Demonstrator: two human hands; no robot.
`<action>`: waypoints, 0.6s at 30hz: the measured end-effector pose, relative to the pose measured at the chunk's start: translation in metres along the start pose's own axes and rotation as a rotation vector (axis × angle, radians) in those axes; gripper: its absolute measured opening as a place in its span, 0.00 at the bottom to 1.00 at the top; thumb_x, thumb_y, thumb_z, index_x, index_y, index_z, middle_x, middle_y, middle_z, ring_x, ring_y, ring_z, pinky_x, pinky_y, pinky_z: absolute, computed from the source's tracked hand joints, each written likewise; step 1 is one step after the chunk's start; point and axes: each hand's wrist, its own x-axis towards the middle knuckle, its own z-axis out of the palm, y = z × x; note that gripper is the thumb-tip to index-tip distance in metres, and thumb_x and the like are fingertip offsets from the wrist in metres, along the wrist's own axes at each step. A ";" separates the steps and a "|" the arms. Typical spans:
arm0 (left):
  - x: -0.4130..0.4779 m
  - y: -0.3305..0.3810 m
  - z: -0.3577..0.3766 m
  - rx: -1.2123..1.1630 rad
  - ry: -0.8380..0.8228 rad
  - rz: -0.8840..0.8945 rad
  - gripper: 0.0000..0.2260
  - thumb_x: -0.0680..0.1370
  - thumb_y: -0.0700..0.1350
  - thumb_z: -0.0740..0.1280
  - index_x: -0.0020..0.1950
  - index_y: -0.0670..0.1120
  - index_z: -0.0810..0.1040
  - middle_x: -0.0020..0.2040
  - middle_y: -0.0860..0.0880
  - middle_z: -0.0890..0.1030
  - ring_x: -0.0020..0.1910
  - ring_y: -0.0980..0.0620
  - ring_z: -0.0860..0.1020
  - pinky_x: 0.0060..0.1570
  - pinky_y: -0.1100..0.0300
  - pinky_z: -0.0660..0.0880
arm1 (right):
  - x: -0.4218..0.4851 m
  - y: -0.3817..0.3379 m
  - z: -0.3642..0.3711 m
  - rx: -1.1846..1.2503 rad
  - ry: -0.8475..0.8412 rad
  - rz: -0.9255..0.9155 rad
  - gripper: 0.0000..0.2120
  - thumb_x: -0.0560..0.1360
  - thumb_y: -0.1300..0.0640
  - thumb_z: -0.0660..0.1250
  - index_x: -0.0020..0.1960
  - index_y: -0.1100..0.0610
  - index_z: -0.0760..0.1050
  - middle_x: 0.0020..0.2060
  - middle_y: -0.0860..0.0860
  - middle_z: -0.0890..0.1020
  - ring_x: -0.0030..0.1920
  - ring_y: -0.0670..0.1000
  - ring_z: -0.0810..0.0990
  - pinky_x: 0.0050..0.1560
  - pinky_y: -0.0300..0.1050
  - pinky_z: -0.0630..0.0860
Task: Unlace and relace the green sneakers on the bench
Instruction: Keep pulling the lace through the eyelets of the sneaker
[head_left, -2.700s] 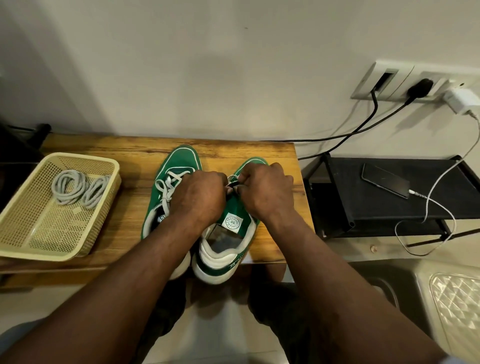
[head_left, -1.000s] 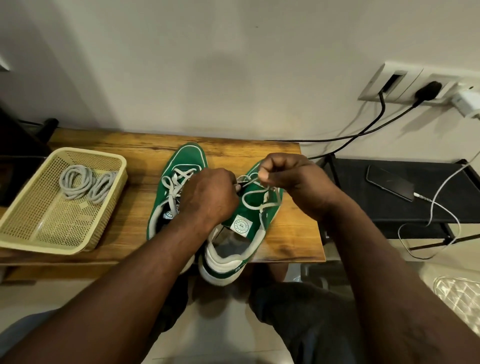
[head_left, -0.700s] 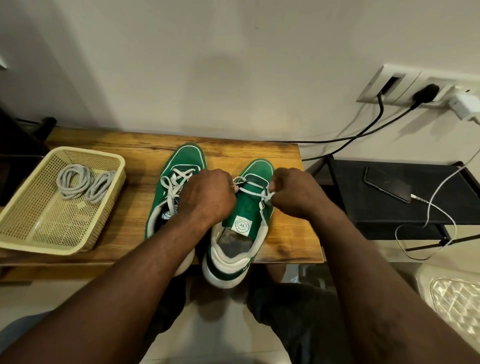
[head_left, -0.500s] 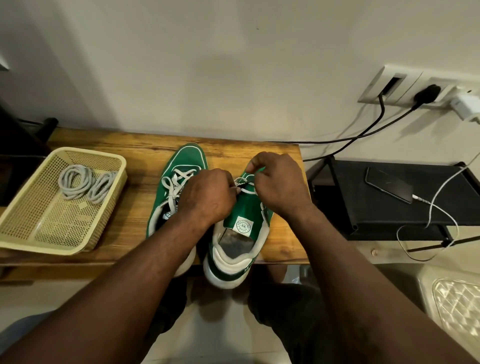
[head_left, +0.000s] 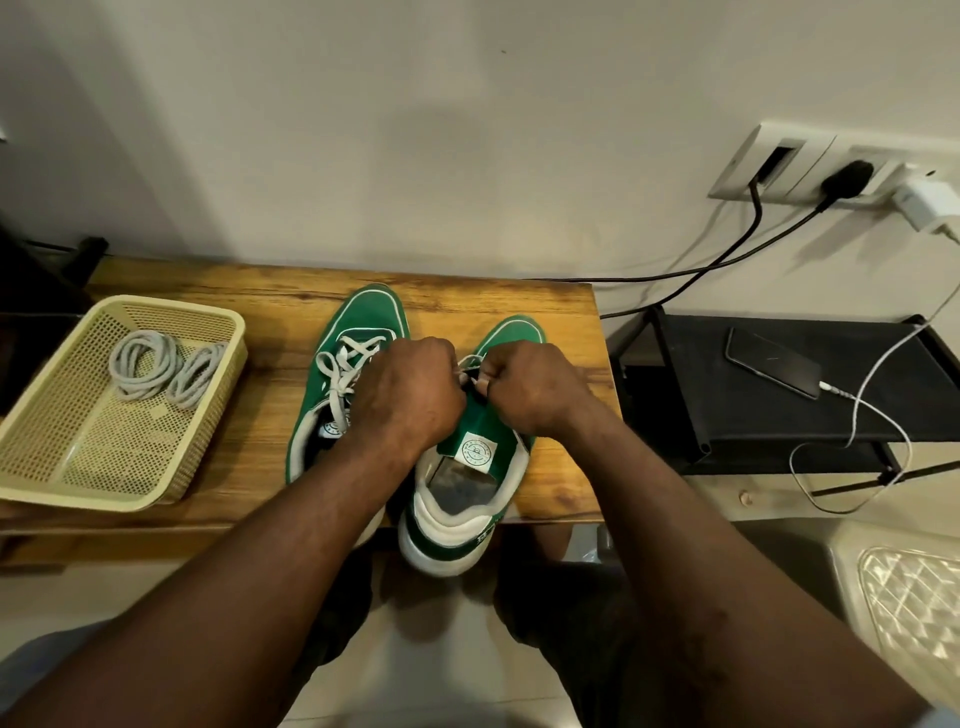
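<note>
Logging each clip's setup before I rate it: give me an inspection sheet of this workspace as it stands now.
Surface: wooden bench set against the wall.
Job's things: laced green sneaker flat on the bench; second green sneaker beside it, heel overhanging the front edge; white lace showing between the hands.
Clutter: yellow mesh basket holding coiled grey cords.
Grippers: left hand and right hand, both curled, pinch the white lace over the second sneaker.
Cables: black cables from the wall sockets; white charger, white cable into a smartphone.
Surroundings: black rack right of the bench.
</note>
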 end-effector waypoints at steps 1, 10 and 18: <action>0.000 0.000 0.001 0.017 0.004 -0.012 0.08 0.79 0.51 0.73 0.55 0.50 0.85 0.47 0.44 0.85 0.44 0.44 0.82 0.41 0.54 0.78 | -0.001 0.002 -0.005 0.045 -0.036 -0.028 0.07 0.80 0.54 0.67 0.43 0.50 0.80 0.46 0.49 0.84 0.52 0.54 0.80 0.56 0.56 0.79; 0.003 -0.002 0.000 0.002 -0.022 -0.009 0.07 0.79 0.50 0.72 0.52 0.49 0.86 0.45 0.44 0.85 0.44 0.42 0.82 0.43 0.54 0.79 | -0.023 0.042 -0.045 0.784 -0.301 -0.284 0.04 0.78 0.66 0.69 0.48 0.61 0.83 0.38 0.49 0.84 0.39 0.43 0.80 0.41 0.36 0.75; 0.005 -0.004 -0.002 -0.087 -0.057 0.020 0.08 0.81 0.53 0.70 0.57 0.53 0.86 0.52 0.47 0.87 0.50 0.45 0.83 0.47 0.56 0.77 | -0.013 0.037 -0.035 0.544 -0.131 -0.066 0.07 0.75 0.63 0.76 0.51 0.55 0.84 0.42 0.51 0.84 0.46 0.51 0.82 0.59 0.60 0.80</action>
